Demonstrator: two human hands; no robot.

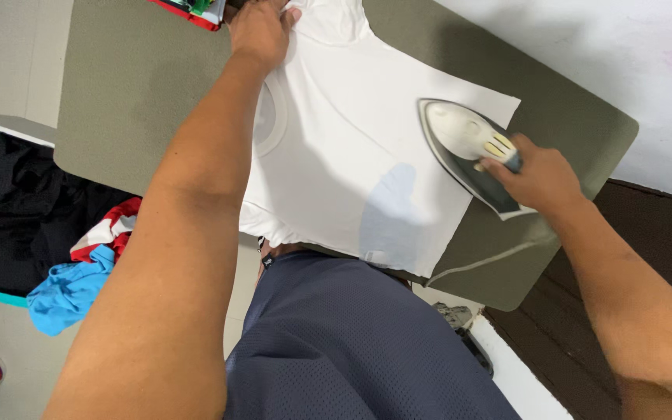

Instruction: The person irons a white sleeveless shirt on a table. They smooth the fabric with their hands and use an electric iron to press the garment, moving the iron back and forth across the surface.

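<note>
A white T-shirt (351, 155) lies spread flat on a grey-green ironing board (141, 85). My left hand (260, 31) presses down on the shirt's sleeve area at the top of the view. My right hand (538, 175) grips the handle of a grey and white clothes iron (468, 148), which rests on the shirt's right edge, its tip pointing away from me. A greyish damp-looking patch (390, 214) shows on the shirt near its lower hem.
A pile of clothes (33, 210), black, red-white and blue, lies to the left below the board. The iron's cord (491, 257) trails over the board's near corner. A white wall (624, 54) stands at right, dark floor (663, 233) beneath. My dark mesh shorts (351, 342) fill the lower middle.
</note>
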